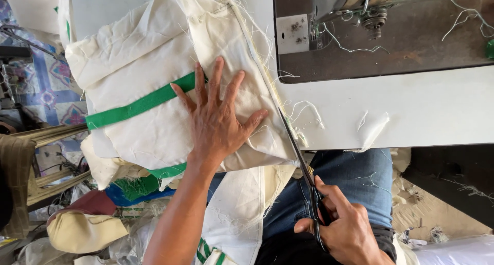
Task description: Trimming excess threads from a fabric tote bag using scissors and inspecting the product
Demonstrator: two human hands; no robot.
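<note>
From the head view, the left hand lies flat with fingers spread wide on a folded cream cloth, pinning it at the front edge of the white table. The right hand has its fingers closed through the handles of dark scissors, whose blades run up along the cloth's frayed right edge. Loose threads still bristle along that edge further up toward the machine, so the trimming looks partly done, with the upper stretch left. A cut scrap and stray threads lie on the table near its front edge. A green strap crosses the cloth from its left side toward the hand.

The table is white and smooth; a sewing machine with a dark bed sits at its far right corner. The cloth overhangs the table's left edge and front. Below, more cream cloth drapes over blue jeans. The floor to the left holds heaped fabric, a patterned mat and wooden slats.
</note>
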